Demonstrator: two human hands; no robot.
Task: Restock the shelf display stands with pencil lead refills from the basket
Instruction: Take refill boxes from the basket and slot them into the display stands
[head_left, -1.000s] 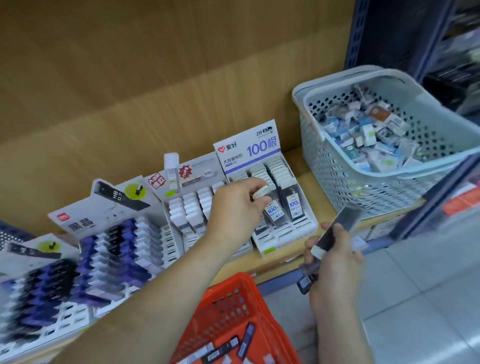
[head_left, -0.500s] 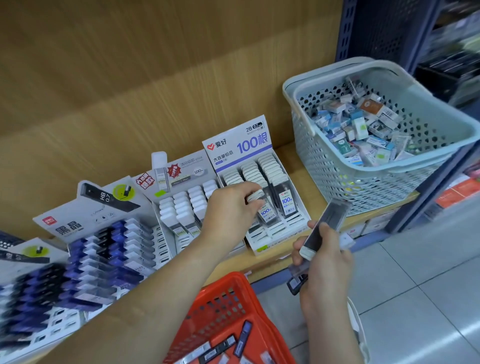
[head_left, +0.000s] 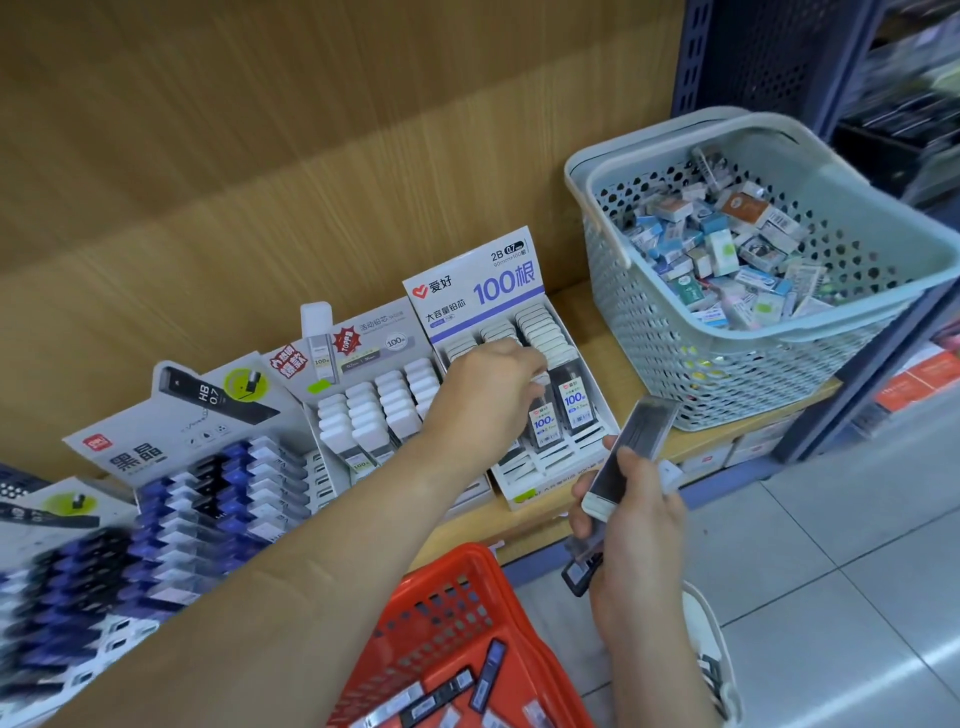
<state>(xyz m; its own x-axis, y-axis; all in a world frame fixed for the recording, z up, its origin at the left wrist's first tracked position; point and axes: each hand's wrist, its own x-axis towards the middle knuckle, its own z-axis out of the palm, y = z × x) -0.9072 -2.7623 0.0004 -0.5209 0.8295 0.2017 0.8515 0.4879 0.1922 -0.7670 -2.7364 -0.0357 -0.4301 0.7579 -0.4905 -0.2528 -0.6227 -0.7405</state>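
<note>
1. Hardly anything had moved in the last half second. The left hand stayed over the white stand, and the right hand kept its place just off the shelf's front edge.
2. The left hand's fingers were curled downward, pinching a refill by its white cap. I judged it was being fed into the stand's middle column, beside the two cases standing label-out.
3. The right hand was wrapped round a bundle of spare refills. One long case stuck up toward the shelf and darker ones poked out below the palm. Holding them that close to the stand presumably kept the next one ready to pass across.
4. The red basket sat low, under the left forearm, with more refills lying loose in its bottom, so the supply was within easy reach.
5. The stand sat at the front lip of the shelf and touched the neighbouring stand on its left, which left no slack on that side.
6. The stand's front slots looked unfilled, so there was room to work forward.
7. A strip of bare shelf separated the stand from the grey basket on the right.
8. Open floor lay beneath the right hand, and anything that slipped there would have fallen past the edge.
</note>
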